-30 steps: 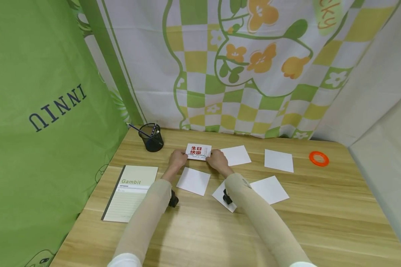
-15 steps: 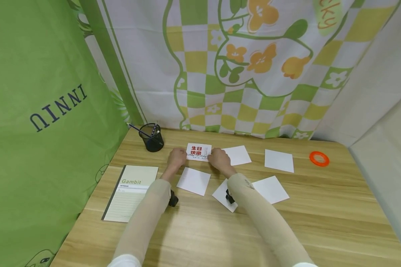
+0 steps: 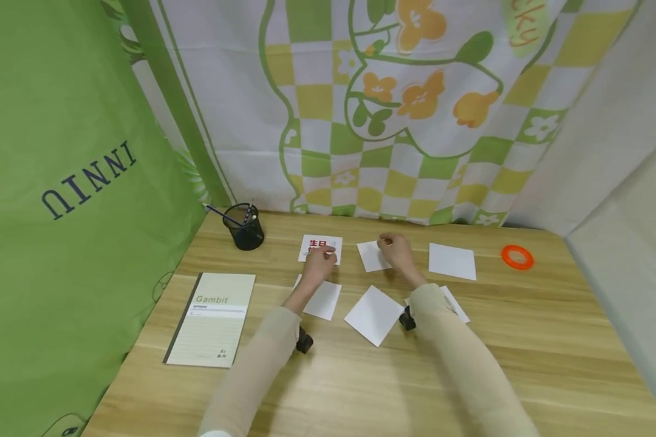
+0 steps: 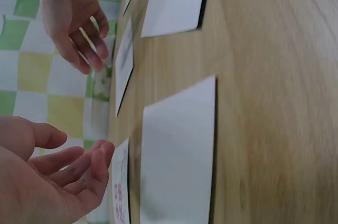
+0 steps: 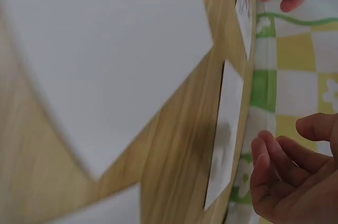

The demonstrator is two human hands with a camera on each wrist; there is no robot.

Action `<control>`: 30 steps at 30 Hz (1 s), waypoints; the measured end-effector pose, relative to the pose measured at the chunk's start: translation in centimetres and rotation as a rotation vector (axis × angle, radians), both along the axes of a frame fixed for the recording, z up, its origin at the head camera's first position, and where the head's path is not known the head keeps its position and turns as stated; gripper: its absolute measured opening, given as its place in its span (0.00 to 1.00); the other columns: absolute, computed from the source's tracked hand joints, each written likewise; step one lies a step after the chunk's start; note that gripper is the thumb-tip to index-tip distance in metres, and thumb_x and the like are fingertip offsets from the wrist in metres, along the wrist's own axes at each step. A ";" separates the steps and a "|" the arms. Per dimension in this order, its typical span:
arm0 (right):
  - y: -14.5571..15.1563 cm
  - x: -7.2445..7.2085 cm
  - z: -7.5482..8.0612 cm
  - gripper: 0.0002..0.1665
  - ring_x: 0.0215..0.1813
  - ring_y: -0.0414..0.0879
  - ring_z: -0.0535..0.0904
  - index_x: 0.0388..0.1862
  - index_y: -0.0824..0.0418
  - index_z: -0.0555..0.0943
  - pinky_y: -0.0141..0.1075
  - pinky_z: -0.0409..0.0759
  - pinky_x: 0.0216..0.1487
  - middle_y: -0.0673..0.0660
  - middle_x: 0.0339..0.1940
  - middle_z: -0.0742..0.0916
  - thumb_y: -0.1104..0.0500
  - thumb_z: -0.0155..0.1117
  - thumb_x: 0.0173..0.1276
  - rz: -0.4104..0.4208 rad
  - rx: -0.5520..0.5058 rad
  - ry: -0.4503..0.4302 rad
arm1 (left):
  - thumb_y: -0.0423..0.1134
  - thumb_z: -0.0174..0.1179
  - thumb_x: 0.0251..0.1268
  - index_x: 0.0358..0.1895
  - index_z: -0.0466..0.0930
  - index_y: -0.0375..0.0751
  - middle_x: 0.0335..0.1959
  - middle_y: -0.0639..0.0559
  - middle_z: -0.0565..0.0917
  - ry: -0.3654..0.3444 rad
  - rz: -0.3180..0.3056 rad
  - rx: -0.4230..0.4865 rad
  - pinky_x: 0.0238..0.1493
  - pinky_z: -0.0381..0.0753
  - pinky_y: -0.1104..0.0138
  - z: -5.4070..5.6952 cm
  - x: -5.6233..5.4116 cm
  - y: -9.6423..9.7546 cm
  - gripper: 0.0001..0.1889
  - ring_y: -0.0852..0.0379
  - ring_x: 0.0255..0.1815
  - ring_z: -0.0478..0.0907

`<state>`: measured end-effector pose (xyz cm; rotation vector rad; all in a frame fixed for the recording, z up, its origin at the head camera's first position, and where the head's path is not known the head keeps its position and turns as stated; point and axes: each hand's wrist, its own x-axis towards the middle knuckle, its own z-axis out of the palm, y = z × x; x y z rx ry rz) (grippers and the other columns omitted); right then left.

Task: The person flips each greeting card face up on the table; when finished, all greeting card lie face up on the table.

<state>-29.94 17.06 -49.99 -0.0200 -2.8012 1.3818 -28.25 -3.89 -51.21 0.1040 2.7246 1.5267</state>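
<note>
A: Where is the birthday card (image 3: 321, 240)?

B: Flat on the wooden table (image 3: 328, 388), at the left end of the back row, red Chinese characters facing up. The left hand (image 3: 318, 264) is over its lower part and hides some of the print.

A: Is that hand gripping it?

B: No, its fingers are loosely bent around nothing, and the left wrist view shows them apart from the card.

A: And the right hand (image 3: 398, 250)?

B: Also loosely curled with nothing in it, raised above the second card (image 3: 370, 257), a white one next along that row. A shadow falls on that card in the right wrist view.

A: Any other cards?

B: A third white card (image 3: 452, 261) ends the back row. Nearer the person are three more: one (image 3: 324, 302) partly behind the left wrist, a middle card (image 3: 374, 316) turned like a diamond, and one (image 3: 455, 303) mostly hidden by the right sleeve (image 3: 459, 349).

A: And around them?

B: An orange ring (image 3: 518, 266) at far right; at left, a "Gambit" notebook (image 3: 210, 325) and a black mesh pen cup (image 3: 247, 237).
</note>
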 end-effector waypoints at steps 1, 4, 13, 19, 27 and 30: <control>0.5 0.0 -0.2 0.21 0.52 0.60 0.78 0.58 0.74 0.76 0.49 0.77 0.51 0.70 0.49 0.82 0.61 0.52 0.72 -0.010 0.006 0.008 | 0.31 0.51 0.63 0.54 0.78 0.27 0.39 0.37 0.85 -0.008 -0.013 0.005 0.34 0.81 0.65 0.0 0.1 0.5 0.18 0.46 0.37 0.83; 1.9 -0.1 -0.3 0.22 0.54 0.61 0.77 0.59 0.75 0.74 0.49 0.76 0.54 0.71 0.51 0.82 0.61 0.50 0.73 -0.033 0.012 0.006 | 0.29 0.50 0.61 0.55 0.77 0.27 0.41 0.36 0.84 -0.026 -0.037 0.007 0.36 0.81 0.64 0.0 0.2 1.8 0.19 0.45 0.39 0.82; 4.5 -0.2 -1.0 0.25 0.57 0.61 0.76 0.61 0.74 0.72 0.49 0.74 0.57 0.71 0.54 0.81 0.61 0.49 0.70 -0.080 0.046 -0.037 | 0.27 0.51 0.62 0.56 0.74 0.25 0.41 0.38 0.82 -0.102 -0.064 0.012 0.30 0.78 0.69 0.1 -0.3 5.3 0.19 0.54 0.29 0.78; 4.8 -0.3 -1.7 0.24 0.57 0.62 0.76 0.60 0.76 0.72 0.49 0.74 0.58 0.72 0.54 0.80 0.63 0.49 0.70 -0.077 0.039 -0.037 | 0.28 0.54 0.60 0.60 0.70 0.23 0.26 0.47 0.75 -0.158 -0.090 0.083 0.22 0.70 0.74 0.0 -0.1 6.4 0.23 0.62 0.17 0.66; 4.6 -0.3 -1.5 0.24 0.53 0.61 0.78 0.59 0.78 0.73 0.47 0.76 0.55 0.73 0.51 0.82 0.65 0.49 0.68 -0.067 -0.014 -0.035 | 0.27 0.56 0.59 0.61 0.71 0.26 0.57 0.33 0.76 -0.158 -0.085 0.046 0.46 0.81 0.65 -0.4 -0.2 7.3 0.25 0.47 0.47 0.79; 4.4 -0.3 -1.4 0.23 0.53 0.60 0.77 0.59 0.77 0.73 0.45 0.76 0.55 0.73 0.51 0.82 0.65 0.51 0.69 -0.077 -0.051 -0.052 | 0.26 0.56 0.58 0.62 0.71 0.27 0.61 0.32 0.74 -0.177 -0.072 0.086 0.51 0.80 0.63 -0.4 -0.1 7.3 0.25 0.43 0.56 0.75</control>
